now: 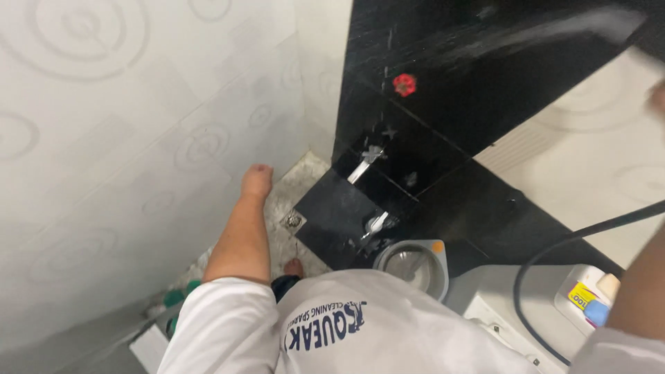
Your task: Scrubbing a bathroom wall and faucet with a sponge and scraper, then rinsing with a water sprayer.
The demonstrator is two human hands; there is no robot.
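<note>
The left hand [257,181] is held closed in a loose fist, empty, above the floor drain [294,220] (just beside the black tiled wall [443,90]); the right hand [658,95] is blurred, its state indeterminable.

My sleeve [222,318] is white, and so is my shirt [388,325], with dark blue lettering across the chest. The wall [125,104] beside me is pale grey-white, printed with faint rings, one inside another. The tiled block [443,90] ahead is glossy black, streaked with white spray, and a red valve [404,84] sits on it above two silver taps [367,163]. The floor [305,180] is speckled beige-grey with a silver drain [294,220]. A steel-grey bucket [414,264] has an orange patch on its rim. The hose [554,256] is black. The bottle [589,294] is white with a yellow label.
</note>
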